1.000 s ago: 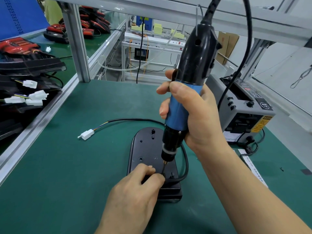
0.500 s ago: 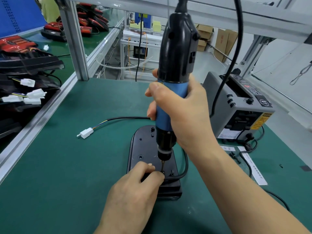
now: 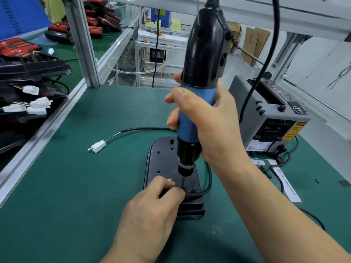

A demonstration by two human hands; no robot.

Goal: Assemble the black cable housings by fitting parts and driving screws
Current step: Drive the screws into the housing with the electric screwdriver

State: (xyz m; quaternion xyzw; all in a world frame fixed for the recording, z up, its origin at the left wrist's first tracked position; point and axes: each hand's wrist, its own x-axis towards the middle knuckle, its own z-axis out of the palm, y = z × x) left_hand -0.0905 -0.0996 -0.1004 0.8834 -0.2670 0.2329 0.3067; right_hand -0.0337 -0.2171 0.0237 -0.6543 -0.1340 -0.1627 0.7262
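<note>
Factory assembly-line workstation; green mat bench inside aluminium profile frame; corded electric screwdriver, cable running up overhead; grey tape dispenser machine on the bench; stacked red-and-black parts with white connectors on neighbouring benches; cardboard boxes behind.

Showing: matte black housing on plain green counter; screwdriver with blue grip and black upper body; black cable with white connector; grey dispenser with yellow-and-black label.
</note>
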